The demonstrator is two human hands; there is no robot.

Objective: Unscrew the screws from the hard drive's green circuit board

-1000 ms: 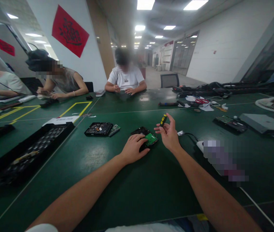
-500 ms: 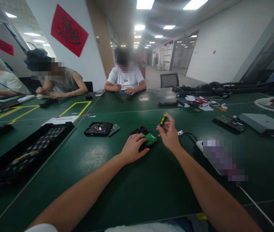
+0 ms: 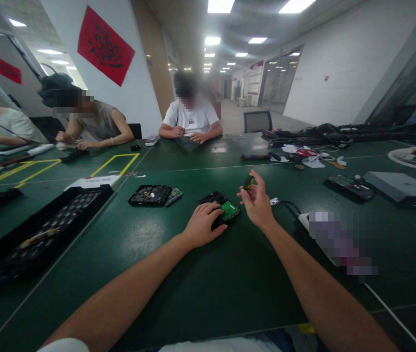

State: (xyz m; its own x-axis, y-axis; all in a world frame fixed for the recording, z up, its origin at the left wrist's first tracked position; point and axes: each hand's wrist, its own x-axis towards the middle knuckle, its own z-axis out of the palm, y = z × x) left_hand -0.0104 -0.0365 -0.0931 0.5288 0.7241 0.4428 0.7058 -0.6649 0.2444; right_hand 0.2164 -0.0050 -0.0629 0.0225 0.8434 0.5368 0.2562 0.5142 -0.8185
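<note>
On the green table in front of me lies a hard drive (image 3: 229,211) with a bare green circuit board on its upper face. My left hand (image 3: 203,224) grips it, fingers over the top and thumb along the near side, covering its left part. In my right hand (image 3: 257,200) a small black-and-yellow screwdriver (image 3: 249,181) is held upright by the handle, between thumb and fingers. Its shaft is too fine to make out against the drive's right edge. To the left lie another opened hard drive (image 3: 149,194) and a loose circuit board (image 3: 174,196).
A long black tray (image 3: 42,234) with small parts stands at left. At right are a power strip (image 3: 321,239) with its cable, another drive (image 3: 350,188) and a flat grey box (image 3: 402,187). Red-handled scissors (image 3: 306,153) lie farther back. Several people sit across the table.
The screwdriver handle has turned in my right fingers, so less of its yellow faces me. My left hand and the hard drive stay in place.
</note>
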